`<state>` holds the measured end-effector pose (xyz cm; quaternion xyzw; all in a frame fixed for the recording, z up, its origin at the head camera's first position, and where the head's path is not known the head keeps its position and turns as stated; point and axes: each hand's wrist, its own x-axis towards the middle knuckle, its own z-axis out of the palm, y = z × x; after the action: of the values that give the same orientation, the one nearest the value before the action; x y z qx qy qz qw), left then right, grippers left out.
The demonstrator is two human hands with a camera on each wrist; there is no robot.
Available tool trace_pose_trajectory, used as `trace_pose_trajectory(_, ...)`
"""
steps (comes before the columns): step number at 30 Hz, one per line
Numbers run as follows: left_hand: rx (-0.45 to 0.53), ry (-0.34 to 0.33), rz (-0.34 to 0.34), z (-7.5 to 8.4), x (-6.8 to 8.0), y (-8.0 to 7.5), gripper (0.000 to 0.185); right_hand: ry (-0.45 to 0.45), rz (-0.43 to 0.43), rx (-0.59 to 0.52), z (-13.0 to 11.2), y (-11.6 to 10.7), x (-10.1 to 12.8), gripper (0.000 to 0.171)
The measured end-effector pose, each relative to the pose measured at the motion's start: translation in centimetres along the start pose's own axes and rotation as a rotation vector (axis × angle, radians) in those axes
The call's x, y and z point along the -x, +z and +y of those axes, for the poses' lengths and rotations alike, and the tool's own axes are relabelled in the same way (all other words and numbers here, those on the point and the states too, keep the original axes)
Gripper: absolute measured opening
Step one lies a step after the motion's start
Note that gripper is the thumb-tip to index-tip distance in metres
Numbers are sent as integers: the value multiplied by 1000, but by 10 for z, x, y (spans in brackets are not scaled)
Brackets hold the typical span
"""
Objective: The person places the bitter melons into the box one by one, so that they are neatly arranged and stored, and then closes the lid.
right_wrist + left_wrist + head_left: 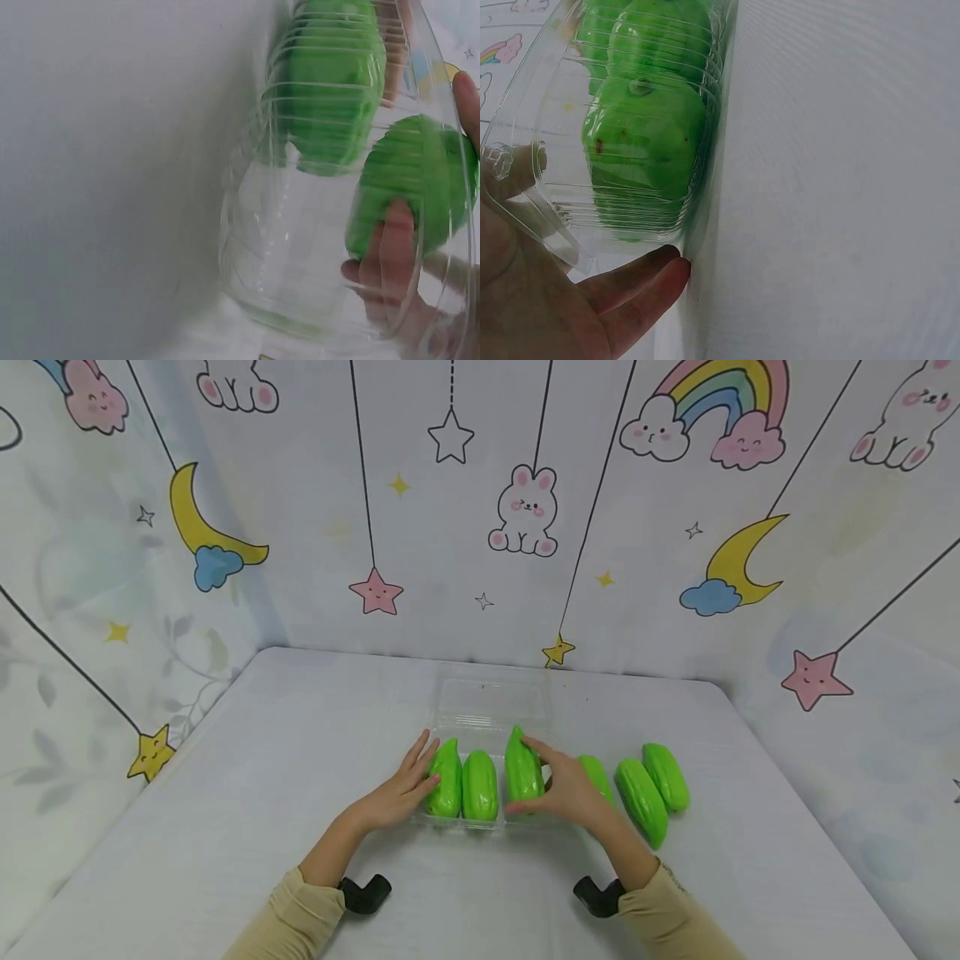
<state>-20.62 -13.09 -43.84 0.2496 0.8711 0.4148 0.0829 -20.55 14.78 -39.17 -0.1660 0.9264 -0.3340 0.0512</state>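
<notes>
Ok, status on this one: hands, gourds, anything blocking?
Left hand flat against clear tray, steadying. Right hand gripping third green gourd, lowering it in beside two already in tray. Three gourds on table right. Nothing blocking.

Beige long sleeves [300,914], black wrist mounts [365,893], bare hands

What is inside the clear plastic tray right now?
The clear plastic tray holds two green gourds lying side by side, and the right hand grips a third gourd tilted into it. The hands hide the tray's front corners.
</notes>
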Motion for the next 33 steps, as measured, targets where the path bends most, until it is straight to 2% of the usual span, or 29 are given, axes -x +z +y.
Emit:
trace_pose_trajectory(13, -4, -1, 3, -2, 0, 1, 60, 8, 6, 111, 2, 19, -6, 109)
trace_pose_trajectory(18, 1, 2, 4, -1, 0, 1, 60, 36, -16, 118, 1, 24, -7, 107)
trace_pose_trajectory(33, 1, -9, 5, 1, -1, 1, 60, 43, -55, 146, 0, 32, -8, 103)
